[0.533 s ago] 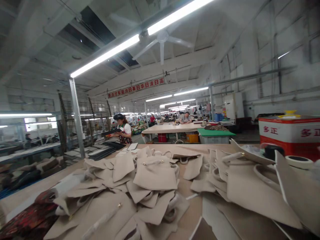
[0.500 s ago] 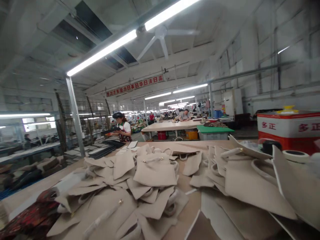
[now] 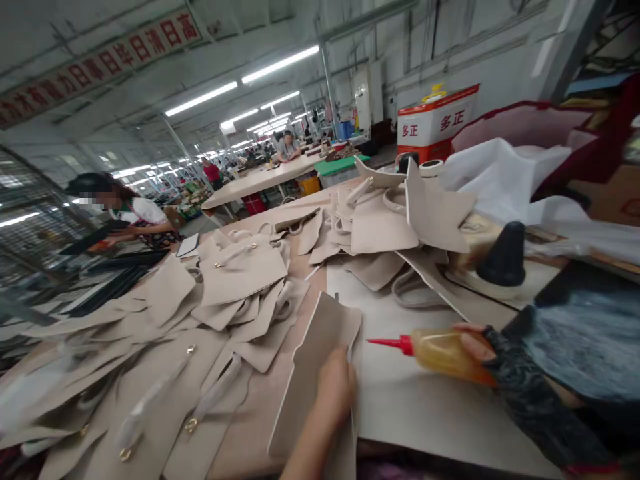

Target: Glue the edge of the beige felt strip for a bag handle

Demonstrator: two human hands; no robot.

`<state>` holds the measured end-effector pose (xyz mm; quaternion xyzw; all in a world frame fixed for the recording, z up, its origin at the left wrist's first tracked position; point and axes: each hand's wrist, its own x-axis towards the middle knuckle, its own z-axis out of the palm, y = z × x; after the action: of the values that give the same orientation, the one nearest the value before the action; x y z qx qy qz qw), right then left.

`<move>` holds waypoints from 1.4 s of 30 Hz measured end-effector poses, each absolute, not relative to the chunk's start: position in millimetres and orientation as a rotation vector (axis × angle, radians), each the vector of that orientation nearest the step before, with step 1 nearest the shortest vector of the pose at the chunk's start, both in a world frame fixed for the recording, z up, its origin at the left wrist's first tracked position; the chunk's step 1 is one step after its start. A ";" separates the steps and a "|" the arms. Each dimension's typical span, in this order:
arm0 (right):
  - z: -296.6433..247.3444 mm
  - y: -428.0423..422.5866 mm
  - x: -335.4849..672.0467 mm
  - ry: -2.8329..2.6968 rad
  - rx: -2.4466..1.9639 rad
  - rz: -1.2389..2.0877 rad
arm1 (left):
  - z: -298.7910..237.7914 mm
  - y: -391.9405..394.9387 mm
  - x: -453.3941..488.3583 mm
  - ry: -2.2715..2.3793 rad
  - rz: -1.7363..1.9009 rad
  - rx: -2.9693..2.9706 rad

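glue bottle aimed at the panel under the left hand

the left hand [image 3: 336, 390] lies flat, fingers spread and closed on nothing, pressing a beige panel [image 3: 320, 360] near its right edge. the panel lies on the table [image 3: 415, 407] with its long axis running from the person's body away toward the upper right, its far end raised a little off the surface.

the right hand [image 3: 483, 350], in a dark patterned sleeve, is wrapped around an amber glue bottle [image 3: 440, 352]. the bottle lies nearly level, its long axis running right to left, and its red nozzle [image 3: 390, 343] points at the panel's right edge. the nozzle tip is near that edge but apart from it, with bare table between. so the panel lies to the left of the bottle, and the left hand is the nearer one, already touching it; the right hand is well to the right.

further left and beyond, a heap of cut beige pieces [image 3: 240, 280] with cords and small brass fittings covers the table. to the right stand a black cone [image 3: 503, 257] on a pale base, white fabric [image 3: 500, 180] and a red and white box [image 3: 435, 123]. a co-worker [image 3: 135, 213] in a dark cap bends over dark sheets at the far left, and other people work at distant tables.
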<state>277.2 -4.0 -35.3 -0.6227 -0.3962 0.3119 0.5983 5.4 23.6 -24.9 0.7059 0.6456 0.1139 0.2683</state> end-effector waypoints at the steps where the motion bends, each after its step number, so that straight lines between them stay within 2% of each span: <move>1: -36.2 -1.3 275.1 -0.983 -1.502 0.678 | -25.9 25.4 4.5 1.730 0.339 1.885; 6: -34.1 -1.0 257.6 -1.205 -1.556 0.568 | -30.9 33.6 -1.3 1.649 0.468 1.698; 18: -32.4 24.3 243.7 -1.487 -1.471 0.318 | -33.4 33.1 -1.0 1.622 0.522 1.685; 42: -28.2 22.0 246.9 -1.547 -1.483 0.446 | -41.6 32.5 -1.8 1.625 0.522 1.742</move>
<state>246.9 22.0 -28.2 -0.6020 -0.6280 0.1812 0.4586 -1.8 32.5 -41.6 0.6705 0.6256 0.2011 0.3444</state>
